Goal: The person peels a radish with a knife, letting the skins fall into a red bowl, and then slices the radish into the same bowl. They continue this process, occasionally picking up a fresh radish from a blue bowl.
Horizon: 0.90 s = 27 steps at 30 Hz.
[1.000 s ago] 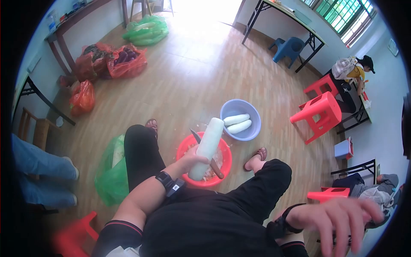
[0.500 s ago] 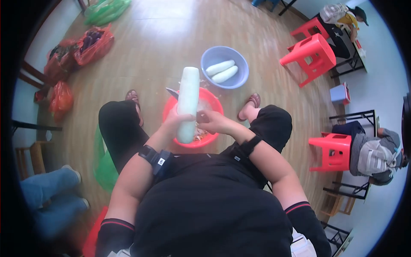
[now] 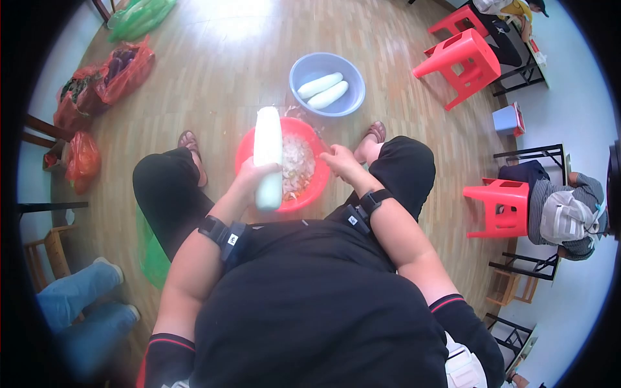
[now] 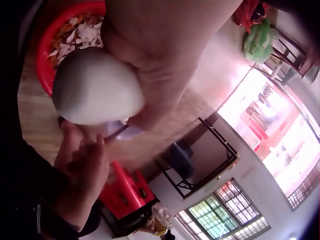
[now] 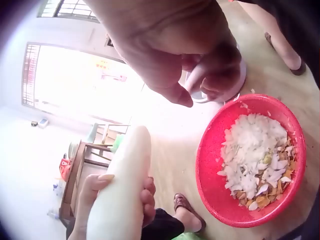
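Note:
A long peeled white radish [image 3: 268,158] stands slanted over the near-left part of a red basin [image 3: 244,145]. My left hand [image 3: 251,178] grips it around its lower half, thumb across the front. In the right wrist view the radish [image 5: 122,185] looks smooth and white. My right hand [image 3: 343,163], beside the basin's right rim, holds a knife, whose dark blade [image 4: 117,132] juts past the fingers in the left wrist view. The curled fingers hide the handle. White and brownish peelings [image 5: 255,155] lie in the basin.
Beyond the red basin stands a lilac basin [image 3: 356,68] with two white radishes [image 3: 328,90]. Red stools [image 3: 462,64] and seated people are on the right. Red bags [image 3: 126,71] of vegetables and a green bag [image 3: 142,19] lie at left. Someone in jeans [image 3: 81,291] stands near left.
My right hand came in from the far right, reached the knife behind the radish, and has drawn right with it. The radish has become more upright and shifted left in view.

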{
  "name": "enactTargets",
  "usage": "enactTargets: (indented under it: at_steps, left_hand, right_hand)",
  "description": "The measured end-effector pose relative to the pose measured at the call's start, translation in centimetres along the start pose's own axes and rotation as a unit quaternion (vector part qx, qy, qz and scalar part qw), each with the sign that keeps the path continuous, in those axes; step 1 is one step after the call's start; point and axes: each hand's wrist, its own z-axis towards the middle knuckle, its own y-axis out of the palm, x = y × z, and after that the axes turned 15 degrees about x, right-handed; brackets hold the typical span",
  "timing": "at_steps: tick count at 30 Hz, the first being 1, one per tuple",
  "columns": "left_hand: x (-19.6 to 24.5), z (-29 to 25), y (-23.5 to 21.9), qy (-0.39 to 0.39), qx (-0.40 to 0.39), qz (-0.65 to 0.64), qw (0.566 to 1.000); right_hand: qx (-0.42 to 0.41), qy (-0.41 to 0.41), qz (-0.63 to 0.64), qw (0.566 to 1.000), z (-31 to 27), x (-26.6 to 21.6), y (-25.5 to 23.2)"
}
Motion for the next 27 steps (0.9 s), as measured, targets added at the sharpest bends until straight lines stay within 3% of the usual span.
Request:
enactTargets:
  at_steps: [2, 3, 5, 9, 12, 14, 17, 18, 21, 25, 27]
  left_hand:
    - [-0.6, 0.3, -0.2, -0.023, 0.012, -0.008, 1.000]
    - [-0.7, 0.4, -0.3, -0.046, 0.006, -0.033, 0.998]
    - [-0.8, 0.5, -0.6, -0.068, 0.001, -0.054, 0.996]
    - [-0.5, 0.7, -0.5, -0.100, -0.006, -0.065, 0.993]
    - [-1.0, 1.1, -0.9, -0.142, -0.027, -0.105, 0.984]
    - [-0.5, 0.7, -0.6, -0.159, -0.038, -0.128, 0.978]
    - [-0.1, 0.0, -0.3, -0.136, -0.040, -0.130, 0.981]
    - [-0.2, 0.0, -0.4, -0.131, -0.050, -0.133, 0.981]
    - [-0.4, 0.2, -0.8, -0.129, -0.069, -0.131, 0.981]
    - [-1.0, 0.9, -1.3, -0.148, -0.083, -0.134, 0.976]
    - [-1.2, 1.2, -1.5, -0.143, -0.086, -0.134, 0.977]
  right_hand:
    - [0.098, -0.136, 0.014, 0.986, 1.7, 1.8, 0.7]
    - [0.097, -0.136, 0.016, 0.986, 2.0, 2.2, 1.0]
    - [0.147, -0.212, 0.025, 0.966, 2.3, 3.3, 1.7]
    - [0.110, -0.166, -0.030, 0.980, 1.4, 3.7, 1.8]
    - [0.070, -0.179, 0.035, 0.981, 0.6, 2.6, 1.7]
    - [-0.040, -0.211, 0.224, 0.951, -0.2, 1.1, 1.6]
    - [-0.067, -0.267, 0.242, 0.930, -1.9, -0.4, 1.5]
    - [-0.007, -0.371, 0.220, 0.902, -1.8, -0.5, 2.2]
    - [0.033, -0.428, 0.148, 0.891, -2.1, -0.3, 2.1]
    - [0.035, -0.415, 0.159, 0.895, -4.1, -1.9, 1.1]
    - [0.057, -0.444, 0.080, 0.891, -4.8, -2.3, 0.6]
